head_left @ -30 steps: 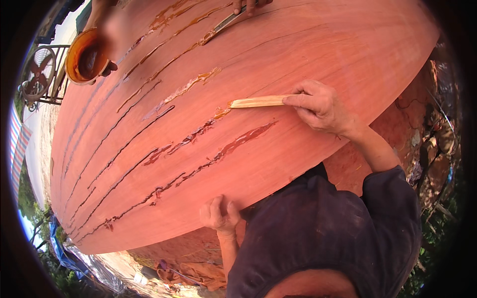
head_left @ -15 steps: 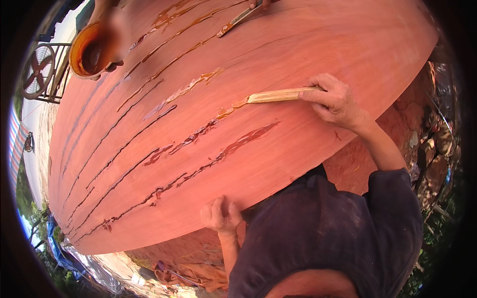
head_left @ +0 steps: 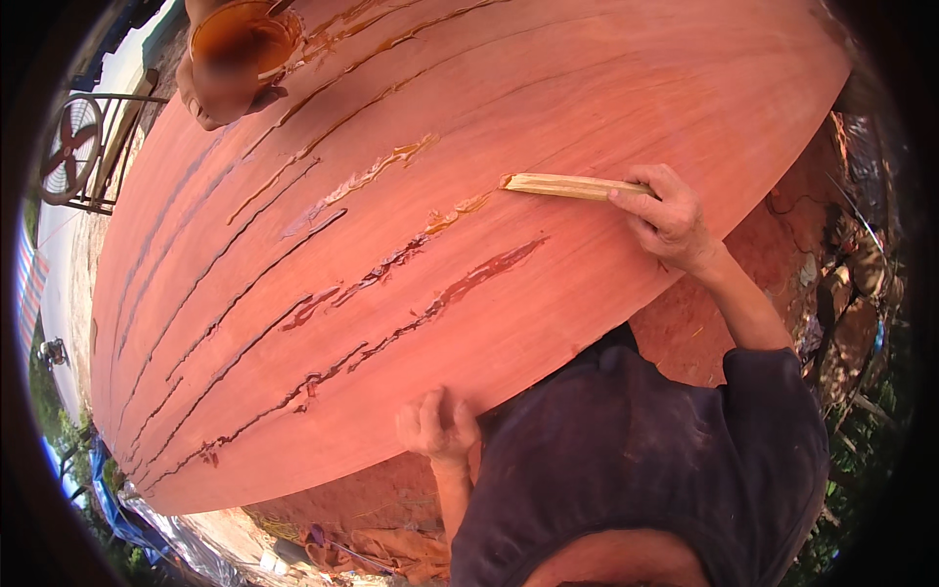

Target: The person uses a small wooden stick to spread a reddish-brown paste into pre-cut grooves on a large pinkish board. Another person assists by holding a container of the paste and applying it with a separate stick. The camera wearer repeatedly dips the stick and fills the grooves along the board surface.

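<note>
In my right hand (head_left: 670,220) is a flat wooden stick (head_left: 572,187), pinched by its near end. A dab of brown paste (head_left: 506,182) clings to its far tip, which is over a large curved reddish wooden surface (head_left: 548,313), near the end of a paste-covered seam (head_left: 455,215). I cannot tell whether the tip touches the wood. My left hand (head_left: 437,426) rests at the near edge of this surface, its fingers loosely curled and holding nothing. Several dark seams, some smeared with glossy brown paste, run along the wood.
At the upper left, another person's hand (head_left: 205,98) holds a bowl of orange-brown paste (head_left: 245,39), with a tool at its rim. A round fan (head_left: 70,149) stands beyond the far left edge. Reddish ground (head_left: 704,313) and stones (head_left: 846,293) lie at the right.
My right hand and the stick have shifted slightly right, off the paste's end. The other person's bowl has moved right and up; their flat tool has left the middle top area. My left hand stays put.
</note>
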{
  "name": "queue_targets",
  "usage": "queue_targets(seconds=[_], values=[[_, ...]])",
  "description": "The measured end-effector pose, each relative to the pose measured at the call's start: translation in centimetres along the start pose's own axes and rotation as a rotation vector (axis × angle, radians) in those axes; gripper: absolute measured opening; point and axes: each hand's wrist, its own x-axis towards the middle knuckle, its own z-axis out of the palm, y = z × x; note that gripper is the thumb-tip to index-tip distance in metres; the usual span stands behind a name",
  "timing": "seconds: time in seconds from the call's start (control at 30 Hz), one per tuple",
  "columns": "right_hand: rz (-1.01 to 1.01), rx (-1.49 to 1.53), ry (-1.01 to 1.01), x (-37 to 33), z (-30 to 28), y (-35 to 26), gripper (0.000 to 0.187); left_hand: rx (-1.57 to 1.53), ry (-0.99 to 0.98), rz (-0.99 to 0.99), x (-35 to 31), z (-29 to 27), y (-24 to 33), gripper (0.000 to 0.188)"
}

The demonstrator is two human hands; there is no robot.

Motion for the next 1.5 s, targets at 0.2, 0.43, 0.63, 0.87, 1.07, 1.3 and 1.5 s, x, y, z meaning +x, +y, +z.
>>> queue_targets(seconds=[0.2, 0.43, 0.63, 0.87, 1.07, 1.3, 1.5], values=[[-0.056, -0.035, -0.026, -0.6, 0.8, -1.5, 0.042, -0.048, -0.002, 0.028, 0.0, -0.1, -0.1, 0.029], [0.370, 0.171, 0.156, -1.4, -0.3, -1.9, 0.026, -0.047, -0.007, 0.014, 0.5, -0.1, 0.3, 0.026], [0.942, 0.964, 0.042, 2.1, -0.6, 3.4, 0.026, 0.102, 0.020, -0.192, 0.9, 0.7, 3.1, 0.024], [1.136, 1.306, 0.012, 5.5, -3.6, 11.3, 0.035, 0.287, 0.378, -0.402, 0.7, 5.2, 6.0, 0.034], [0.971, 0.917, 0.044, 6.8, -3.2, 17.1, 0.033, 0.251, 0.467, -0.509, 0.5, 5.8, 5.8, 0.031], [0.817, 0.646, 0.122, 9.2, -1.2, 21.4, 0.033, 0.272, 0.465, -0.517, 0.9, 5.8, 6.1, 0.027], [0.813, 0.577, 0.160, 10.0, 0.2, 21.0, 0.031, 0.242, 0.470, -0.492, 0.9, 5.7, 6.0, 0.026]])
